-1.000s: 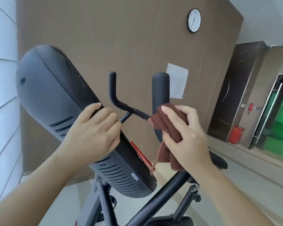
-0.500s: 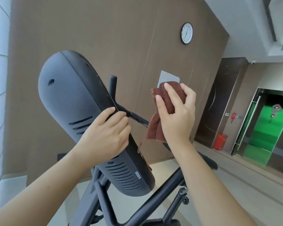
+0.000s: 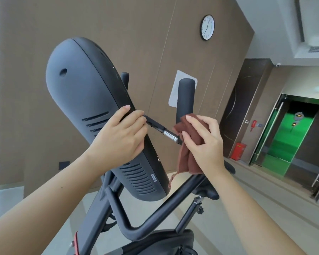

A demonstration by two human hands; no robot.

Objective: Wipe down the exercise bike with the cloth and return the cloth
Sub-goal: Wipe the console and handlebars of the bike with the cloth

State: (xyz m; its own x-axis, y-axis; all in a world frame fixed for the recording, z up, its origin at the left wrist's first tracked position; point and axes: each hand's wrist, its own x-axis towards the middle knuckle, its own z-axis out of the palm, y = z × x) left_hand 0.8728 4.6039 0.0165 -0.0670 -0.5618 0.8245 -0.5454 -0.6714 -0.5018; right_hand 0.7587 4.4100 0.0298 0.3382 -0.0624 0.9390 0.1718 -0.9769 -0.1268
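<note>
The exercise bike's big dark grey console (image 3: 85,100) slants across the middle, with black frame tubes (image 3: 142,229) below it. My left hand (image 3: 122,135) grips the console's right edge where a thin black bar (image 3: 158,127) comes out. My right hand (image 3: 204,140) holds a brown cloth (image 3: 187,159) wrapped round the lower part of the upright padded handlebar (image 3: 186,96), just where the thin bar's metal end meets it. Part of the cloth hangs below my palm.
A brown panelled wall with a clock (image 3: 207,27) and a white paper notice (image 3: 175,89) stands behind the bike. A dark door (image 3: 241,107), a red box (image 3: 238,150) and a green-lit glass doorway (image 3: 291,137) lie to the right. Pale floor runs along the right.
My right hand slid the cloth from the top of the padded handlebar down to its lower part, uncovering the grip's top. My left hand kept its hold on the console.
</note>
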